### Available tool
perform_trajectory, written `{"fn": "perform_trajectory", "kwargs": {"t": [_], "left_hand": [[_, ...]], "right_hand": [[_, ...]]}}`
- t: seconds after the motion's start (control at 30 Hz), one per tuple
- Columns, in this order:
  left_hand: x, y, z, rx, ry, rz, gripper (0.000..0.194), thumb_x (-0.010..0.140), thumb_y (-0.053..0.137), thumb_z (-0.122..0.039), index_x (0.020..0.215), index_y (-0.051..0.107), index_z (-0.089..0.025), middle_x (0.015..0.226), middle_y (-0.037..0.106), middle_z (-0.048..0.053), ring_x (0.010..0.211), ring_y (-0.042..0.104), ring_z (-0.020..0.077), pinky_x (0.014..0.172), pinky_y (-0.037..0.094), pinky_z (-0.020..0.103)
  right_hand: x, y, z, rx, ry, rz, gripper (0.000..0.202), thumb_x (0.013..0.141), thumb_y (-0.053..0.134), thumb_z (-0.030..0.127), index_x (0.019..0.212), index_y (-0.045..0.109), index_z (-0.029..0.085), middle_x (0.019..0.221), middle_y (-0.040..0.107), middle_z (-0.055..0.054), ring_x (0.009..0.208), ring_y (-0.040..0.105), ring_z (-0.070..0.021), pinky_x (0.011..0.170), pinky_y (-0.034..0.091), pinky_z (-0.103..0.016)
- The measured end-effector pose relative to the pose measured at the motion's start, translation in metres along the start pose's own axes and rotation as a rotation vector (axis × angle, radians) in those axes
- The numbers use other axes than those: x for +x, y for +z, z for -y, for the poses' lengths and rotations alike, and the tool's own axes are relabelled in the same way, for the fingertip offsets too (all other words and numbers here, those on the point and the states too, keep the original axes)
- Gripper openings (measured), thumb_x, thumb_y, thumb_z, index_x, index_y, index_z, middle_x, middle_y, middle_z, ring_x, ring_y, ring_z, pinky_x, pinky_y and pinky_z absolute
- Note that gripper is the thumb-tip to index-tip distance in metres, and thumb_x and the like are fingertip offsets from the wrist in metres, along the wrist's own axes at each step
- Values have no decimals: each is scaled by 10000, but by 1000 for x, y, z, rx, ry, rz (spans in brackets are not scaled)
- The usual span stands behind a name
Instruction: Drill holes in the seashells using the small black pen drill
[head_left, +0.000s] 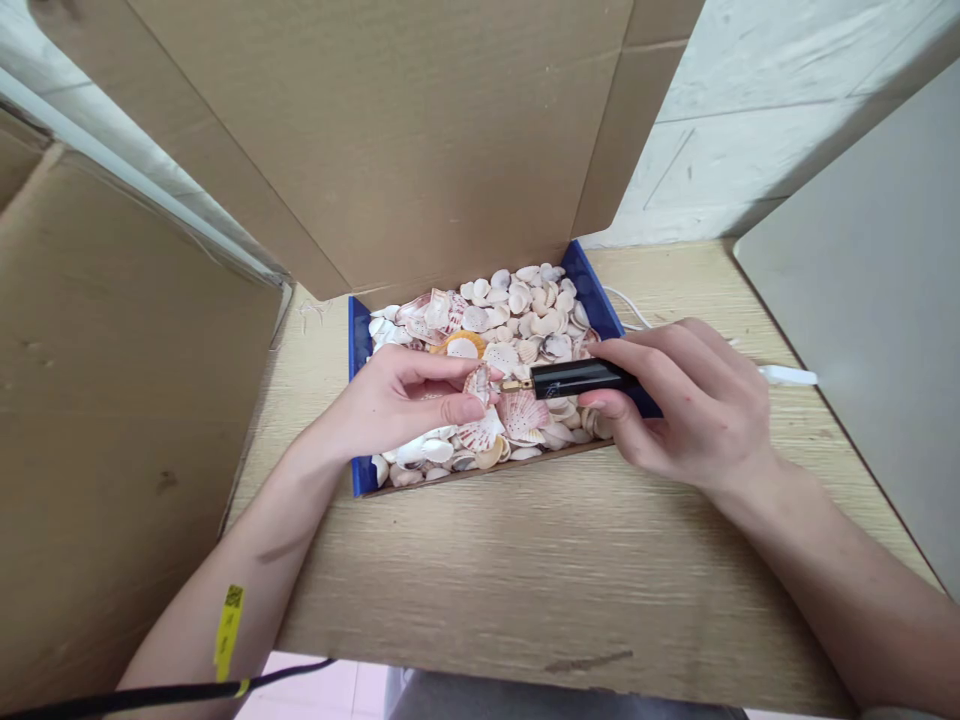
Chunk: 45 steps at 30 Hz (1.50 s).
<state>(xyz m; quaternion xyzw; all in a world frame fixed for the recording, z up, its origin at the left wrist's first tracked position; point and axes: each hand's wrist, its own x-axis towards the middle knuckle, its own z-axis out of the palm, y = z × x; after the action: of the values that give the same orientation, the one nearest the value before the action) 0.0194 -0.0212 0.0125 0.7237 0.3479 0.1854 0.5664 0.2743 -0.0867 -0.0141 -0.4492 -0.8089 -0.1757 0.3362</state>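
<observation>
My left hand pinches a small reddish-white seashell between thumb and fingers, above a box of shells. In my right hand is a black pen-shaped hand drill, its brass-coloured chuck pointing left at the shell. The tip is at or very close to the shell; whether it touches I cannot tell. Beneath both hands lies the shallow box with blue ends, full of white, cream and pinkish shells. An orange-rimmed shell and a pink fan-shaped shell lie among them.
A cardboard flap stands upright behind the box. More cardboard walls the left side, and a pale panel leans at right. A white cable runs behind my right hand on the wooden table. A black cord crosses lower left.
</observation>
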Motion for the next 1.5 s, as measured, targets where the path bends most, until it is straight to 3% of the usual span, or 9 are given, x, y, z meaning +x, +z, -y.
{"fn": "perform_trajectory", "kwargs": {"t": [0.27,0.4,0.53,0.77,1.0,1.2,1.5], "left_hand": [[2,-2,1,121,57,14,169,792,683,-291,691,676,-157,608,524,-33,554,432,85,498,380,192],[2,-2,6,111,48,24,213,824,651,-324,687,665,-162,656,569,-20,596,478,101,530,411,204],[1,-2,8,94,51,31,221,857,611,-348,754,684,-166,724,608,-3,620,507,108,546,433,213],[1,-1,3,120,25,-45,269,842,619,-370,680,658,-159,662,599,0,623,528,124,552,456,222],[2,0,8,76,29,-59,175,837,630,-332,883,719,-189,738,635,-2,681,537,120,602,453,212],[3,1,10,78,29,-81,241,821,652,-332,1014,733,-212,780,676,10,671,549,118,584,455,208],[3,2,11,73,33,-81,231,815,658,-307,1018,743,-238,825,698,9,695,557,119,611,460,204]], "right_hand": [[5,-3,2,-29,-76,-126,411,805,679,306,1183,564,190,894,685,-89,741,615,-202,633,510,-344],[6,-4,4,-70,-77,-165,453,818,669,293,1247,531,256,923,701,-57,784,633,-202,660,520,-354],[5,-1,2,-47,-80,-175,423,806,684,281,1205,561,215,921,699,-77,794,633,-205,665,528,-351],[4,1,-1,-39,-59,-171,347,804,687,281,1121,596,174,902,685,-92,769,624,-197,664,527,-336],[4,2,0,-9,-15,-152,325,805,685,272,1103,595,180,902,675,-93,767,613,-197,672,517,-339],[5,-1,3,-11,-29,-127,330,814,673,261,1122,582,185,907,672,-93,764,605,-197,672,514,-343],[5,-2,4,-5,-12,-137,407,810,681,253,1198,560,232,945,684,-85,780,619,-209,676,522,-369]]}}
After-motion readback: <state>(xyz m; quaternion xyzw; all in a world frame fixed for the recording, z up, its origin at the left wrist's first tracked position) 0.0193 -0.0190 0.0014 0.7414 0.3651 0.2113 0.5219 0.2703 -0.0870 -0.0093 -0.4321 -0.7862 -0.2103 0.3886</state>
